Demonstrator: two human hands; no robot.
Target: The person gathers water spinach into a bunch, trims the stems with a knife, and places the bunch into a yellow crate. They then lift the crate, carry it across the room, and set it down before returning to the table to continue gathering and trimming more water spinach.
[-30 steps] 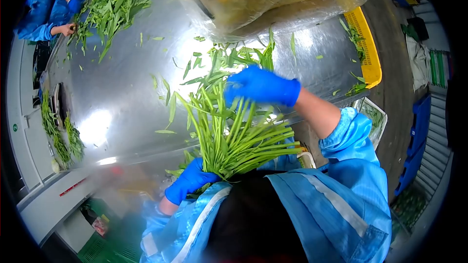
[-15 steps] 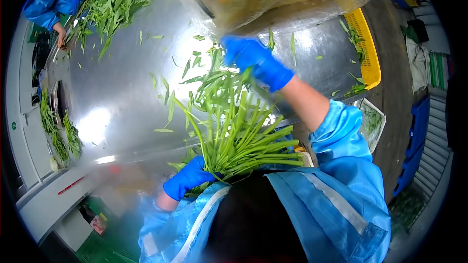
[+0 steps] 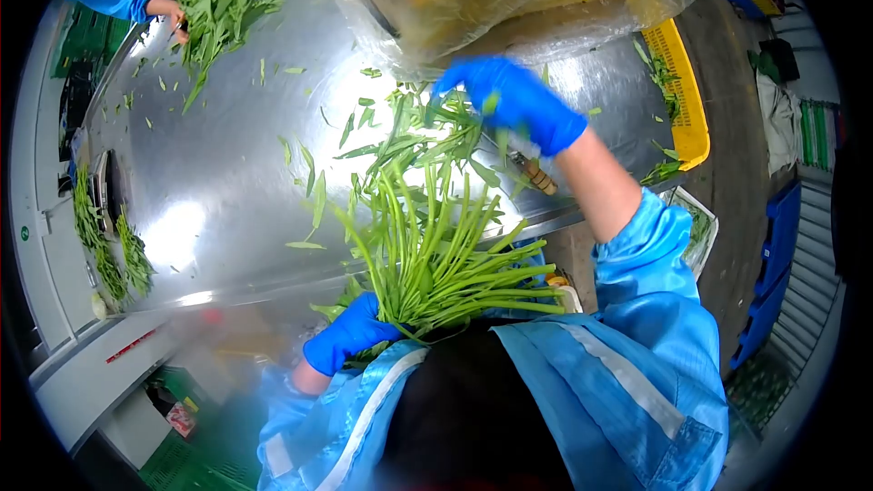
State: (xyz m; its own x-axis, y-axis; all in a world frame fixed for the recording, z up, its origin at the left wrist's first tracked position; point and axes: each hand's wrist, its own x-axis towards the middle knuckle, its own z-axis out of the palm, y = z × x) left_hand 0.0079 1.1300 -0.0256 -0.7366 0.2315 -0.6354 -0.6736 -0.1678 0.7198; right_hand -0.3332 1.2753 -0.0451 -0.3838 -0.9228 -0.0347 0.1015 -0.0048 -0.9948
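My left hand (image 3: pixel 356 332) in a blue glove is closed around a thick bunch of water spinach (image 3: pixel 432 264), held against my front at the table's near edge. The stems fan out up and to the right. Above the bunch, my right hand (image 3: pixel 518 105), also blue-gloved, hovers over loose leaves (image 3: pixel 409 132) on the metal table (image 3: pixel 245 155). Motion smears its fingers, and a bit of leaf shows against the glove. Just below that hand lies a knife with a wooden handle (image 3: pixel 539 175); its blade is partly hidden by leaves.
A plastic-lined yellow crate (image 3: pixel 527 0) stands at the table's far side. To the right is another yellow crate (image 3: pixel 687 95) with leaves in it. At upper left, another person's hand (image 3: pixel 171 14) is beside a pile of greens (image 3: pixel 227 0). More stems (image 3: pixel 105 245) lie at the left edge.
My right hand has moved right and slightly down, and the wooden knife handle now shows. My left hand keeps its hold on the bunch. The other person's hand has moved up toward the pile.
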